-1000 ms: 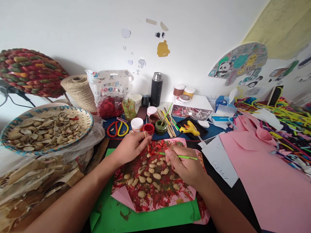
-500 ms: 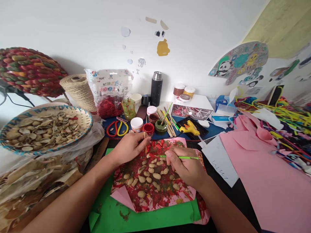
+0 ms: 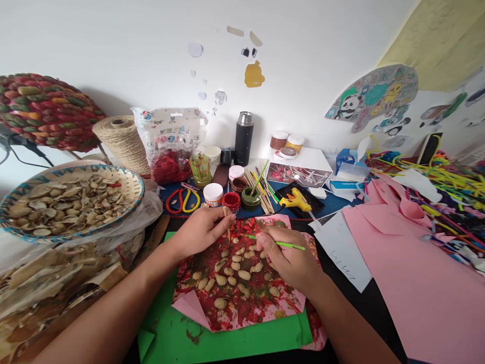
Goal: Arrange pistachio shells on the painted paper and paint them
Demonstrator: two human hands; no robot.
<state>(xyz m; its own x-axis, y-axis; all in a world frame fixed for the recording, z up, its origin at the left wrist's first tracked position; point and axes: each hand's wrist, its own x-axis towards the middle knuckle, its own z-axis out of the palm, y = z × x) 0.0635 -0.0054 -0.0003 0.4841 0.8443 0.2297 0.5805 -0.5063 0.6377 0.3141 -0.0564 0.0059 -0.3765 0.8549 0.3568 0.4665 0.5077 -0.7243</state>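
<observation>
My left hand [image 3: 204, 228] pinches a thin wooden stick [image 3: 228, 231], its lower end beside a peanut over the paint-smeared pink sheet [image 3: 191, 307]. In my right hand [image 3: 287, 255] is a green-handled paintbrush [image 3: 290, 245], tilted, with its head near several red-painted peanuts [image 3: 248, 226] at the sheet's far edge. Several unpainted peanuts [image 3: 244, 275] lie across the middle of the sheet. Just beyond my left fingers stands an open jar of red paint [image 3: 231, 202]. Beside it is a green paint jar [image 3: 250, 199] with a brush standing in it.
Green foam sheet [image 3: 197, 349] lies under the pink one. At left stands a basket of shells [image 3: 71, 202]. Scissors [image 3: 183, 200], a yellow glue gun [image 3: 296, 200] and a black flask [image 3: 244, 139] line the back. Pink sheets [image 3: 420, 283] cover the right side.
The paintbrush has shifted away from the peanut at the stick's end, its head now farther back and its handle end lower and more to the left. My left hand stays almost still.
</observation>
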